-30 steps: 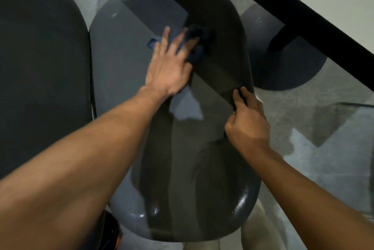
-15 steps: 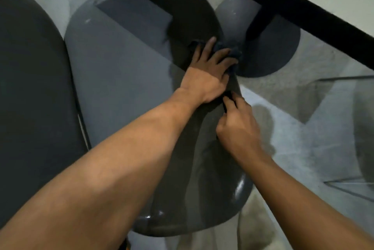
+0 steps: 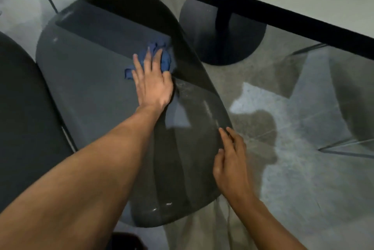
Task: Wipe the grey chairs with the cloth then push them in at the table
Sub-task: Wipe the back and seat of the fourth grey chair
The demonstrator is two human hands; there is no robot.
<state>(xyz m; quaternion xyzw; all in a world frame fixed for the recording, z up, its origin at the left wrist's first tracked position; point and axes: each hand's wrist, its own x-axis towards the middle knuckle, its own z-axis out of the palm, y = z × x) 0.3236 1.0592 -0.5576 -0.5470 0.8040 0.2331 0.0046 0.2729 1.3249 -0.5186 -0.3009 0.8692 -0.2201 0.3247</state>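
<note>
Here, crumpled blue cloth (image 3: pixel 159 55), dusty grey chair (image 3: pixel 91 80)

The left hand (image 3: pixel 152 86) is pressing a crumpled blue cloth (image 3: pixel 159 57) flat-fingered against the smooth, rounded grey plastic chair (image 3: pixel 91 80), towards its far right side, while the right hand (image 3: pixel 230 164) is resting its fingers on the chair's near right edge. A second dark grey chair (image 3: pixel 24 108) is standing just beside it on the left. At the far right, a pale table top with a black edge (image 3: pixel 263 11) is overhanging a round black pedestal base (image 3: pixel 222 33) on the mottled grey floor (image 3: pixel 303 179).
</note>
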